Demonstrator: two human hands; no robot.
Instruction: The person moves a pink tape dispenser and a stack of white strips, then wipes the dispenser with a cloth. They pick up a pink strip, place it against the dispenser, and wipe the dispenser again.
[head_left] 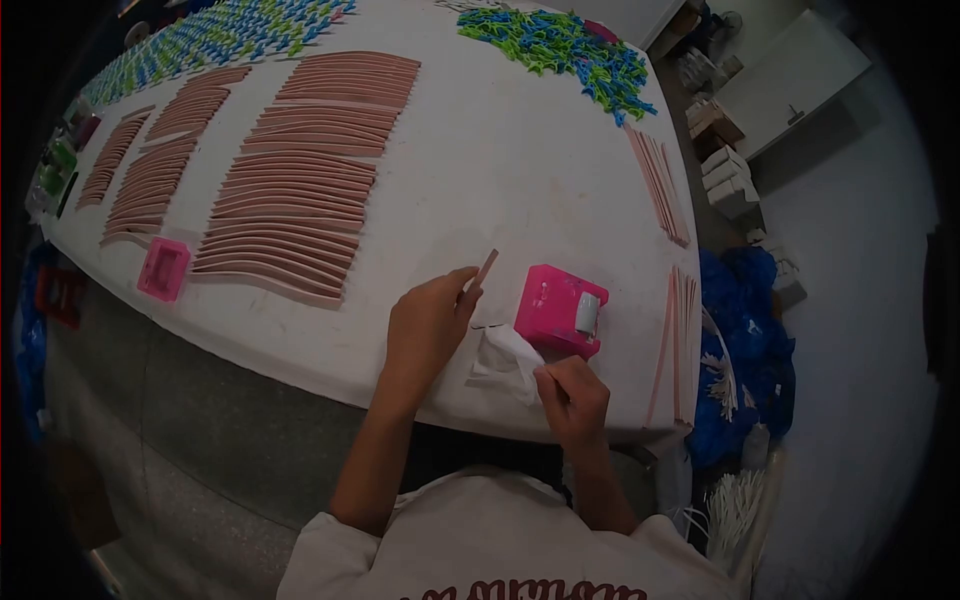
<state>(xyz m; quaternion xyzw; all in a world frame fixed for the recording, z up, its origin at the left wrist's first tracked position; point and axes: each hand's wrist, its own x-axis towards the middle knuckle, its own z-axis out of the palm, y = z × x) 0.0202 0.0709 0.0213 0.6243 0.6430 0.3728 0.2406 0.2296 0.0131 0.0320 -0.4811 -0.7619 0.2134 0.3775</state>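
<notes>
Between the thumb and fingers of my left hand [430,325] is a short pinkish-brown strip [486,268], its free end pointing up and away. My right hand [574,398] is closed on the edge of a crumpled white cloth [508,365] at the table's near edge. Just beyond the cloth sits a bright pink box [552,305] with a silvery-grey roller-like part on its right side. Left of my left hand, long rows of similar pinkish-brown strips [285,225] lie side by side on the white table [500,170].
A smaller pink container [164,269] sits at the left table edge. Blue and green pieces [570,55] are heaped at the far right, with more spread at the far left. Loose strips [684,345] lie along the right edge. Blue bags [745,340] stand on the floor at right.
</notes>
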